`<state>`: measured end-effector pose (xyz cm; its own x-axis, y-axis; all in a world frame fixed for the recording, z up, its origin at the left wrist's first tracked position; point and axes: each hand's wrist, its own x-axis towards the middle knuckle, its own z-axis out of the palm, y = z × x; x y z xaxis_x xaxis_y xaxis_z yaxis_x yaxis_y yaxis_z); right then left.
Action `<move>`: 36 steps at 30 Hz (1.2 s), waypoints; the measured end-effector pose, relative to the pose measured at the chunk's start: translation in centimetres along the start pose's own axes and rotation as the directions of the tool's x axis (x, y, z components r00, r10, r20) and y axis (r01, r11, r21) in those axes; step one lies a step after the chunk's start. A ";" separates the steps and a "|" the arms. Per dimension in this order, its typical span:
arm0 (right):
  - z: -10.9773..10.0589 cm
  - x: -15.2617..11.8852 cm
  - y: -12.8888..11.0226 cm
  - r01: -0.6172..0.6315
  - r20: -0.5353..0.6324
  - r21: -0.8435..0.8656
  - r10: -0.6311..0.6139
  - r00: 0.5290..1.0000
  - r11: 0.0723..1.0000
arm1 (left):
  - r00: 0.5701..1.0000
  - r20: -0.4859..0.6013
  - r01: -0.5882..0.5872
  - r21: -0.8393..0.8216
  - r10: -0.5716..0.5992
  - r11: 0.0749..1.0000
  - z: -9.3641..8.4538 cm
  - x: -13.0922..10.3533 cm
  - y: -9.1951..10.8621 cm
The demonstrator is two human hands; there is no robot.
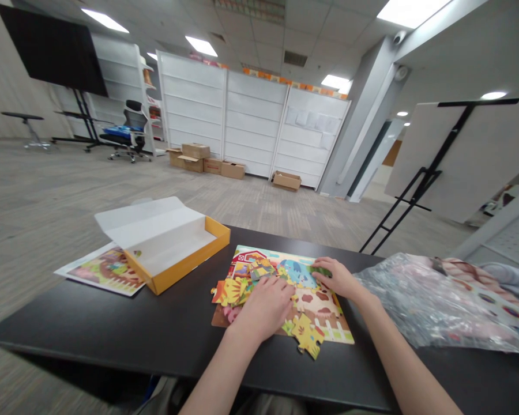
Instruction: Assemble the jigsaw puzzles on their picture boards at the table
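Two hands (268, 308), grip unclear, over puzzle board (346, 334), bare black table (177, 328) nearer its left edge.

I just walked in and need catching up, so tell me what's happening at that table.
A person's two bare hands are at a colourful rectangular cardboard farm-animal puzzle on a black table. The left hand rests over it, beside loose, mostly yellow jigsaw pieces; the right hand is at the blue animal's edge. An open yellow cardboard box stands left.
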<state>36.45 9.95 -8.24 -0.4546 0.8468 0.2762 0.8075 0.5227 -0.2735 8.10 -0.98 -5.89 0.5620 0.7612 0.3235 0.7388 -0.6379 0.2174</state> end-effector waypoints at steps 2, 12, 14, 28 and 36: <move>-0.2 -0.2 -0.2 0.006 0.022 -0.001 -0.006 1.000 1.000 | 1.000 -0.001 -0.004 0.005 0.004 1.000 0.0 -0.1 0.0; -0.5 -1.4 -0.4 -0.038 0.171 0.034 0.032 0.985 0.999 | 1.000 0.023 -0.008 0.018 0.008 1.000 -0.3 -0.3 0.1; -0.4 -1.3 -0.6 -0.038 0.174 0.032 0.032 0.984 0.999 | 1.000 0.023 -0.009 0.012 0.009 1.000 -0.3 -0.2 0.1; -0.4 -0.8 -1.6 -0.036 0.159 0.047 0.028 0.987 0.998 | 1.000 0.028 -0.012 -0.002 0.012 1.000 -0.4 -0.2 0.3; -0.3 -0.7 -1.7 -0.022 0.139 0.047 0.016 0.990 0.999 | 1.000 0.031 0.000 -0.017 0.000 1.000 -0.4 -0.2 0.2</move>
<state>35.53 8.43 -7.71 -0.4900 0.8603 0.1407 0.7988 0.5078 -0.3225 8.03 -1.32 -5.57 0.5735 0.7642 0.2950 0.7325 -0.6397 0.2329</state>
